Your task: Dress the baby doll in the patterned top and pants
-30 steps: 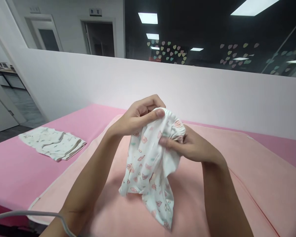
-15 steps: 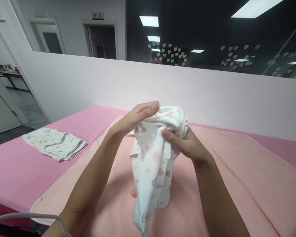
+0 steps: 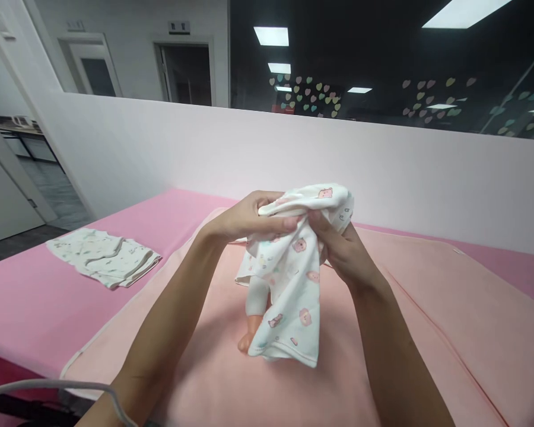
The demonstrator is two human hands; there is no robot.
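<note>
My left hand and my right hand both grip a white baby garment printed with pink animal faces. The left thumb presses on its front near the top, and the right thumb pinches the gathered cloth beside it. Its lower end hangs loose in front. Behind the cloth lies a baby doll, of which a bare foot and a white-covered leg show; its upper body is hidden. Another piece of white printed cloth lies at the doll's left side, partly covered.
A folded white printed cloth lies at the left on the pink table surface. Under the doll is a peach mat with a crease on the right. A white low wall stands behind. A grey cable crosses the lower left.
The garment has been spread and turned, and its hanging end has swung up and right, uncovering the doll's leg and foot. My left hand has moved from lying on the cloth to gripping it.
</note>
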